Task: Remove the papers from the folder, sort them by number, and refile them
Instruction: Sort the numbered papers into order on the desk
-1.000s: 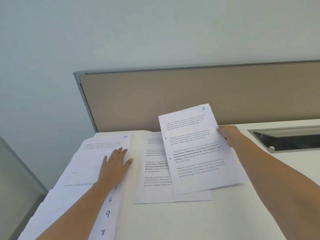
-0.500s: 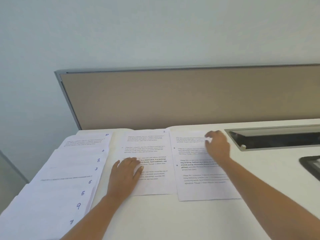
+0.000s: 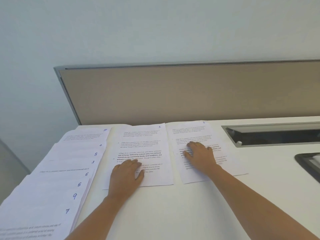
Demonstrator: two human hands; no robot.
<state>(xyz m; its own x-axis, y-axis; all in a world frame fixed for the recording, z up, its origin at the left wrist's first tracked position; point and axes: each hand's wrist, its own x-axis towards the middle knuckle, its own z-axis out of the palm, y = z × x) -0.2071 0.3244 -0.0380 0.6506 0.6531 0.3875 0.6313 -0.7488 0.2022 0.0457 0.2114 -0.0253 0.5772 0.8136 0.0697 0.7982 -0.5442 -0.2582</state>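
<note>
Farthest left of your fingers, a fanned stack of papers (image 3: 52, 179) lies on the white worktop (image 3: 173, 213). Its white sheets are stepped so that each upper right corner shows a blue handwritten number: 10, 4, 8, 3, 6, 5, 9 and 7, read from far to near.

Just right of the stack, your left hand (image 3: 126, 177) rests palm down on the lower half of the sheet marked 1 (image 3: 142, 141). Its fingers (image 3: 131, 163) are straight and released, gripping nothing. The paragraph just beyond those fingertips reads "Village life is a peaceful, close-knit, and nature-connected way of living. Defined by a slower pace, it is centered around strong community bonds, local traditions, and primary", partly in bold. The smaller paragraphs above it are too fine to read.

Just beside that sheet lies the sheet marked 2 (image 3: 194, 134), slightly skewed and printed in the same layout. Your right hand (image 3: 200, 156) lies flat on its middle. Its fingers (image 3: 190, 146) are loose, holding nothing and pointing leftward, with a gold-coloured ring (image 3: 198, 144) on one.

Beyond both sets of fingertips stands a beige partition panel (image 3: 173, 94). Right of your right fingers, a recessed cable tray (image 3: 270, 135) is set into the worktop, and a dark object (image 3: 308, 163) is cut off by the frame edge.
</note>
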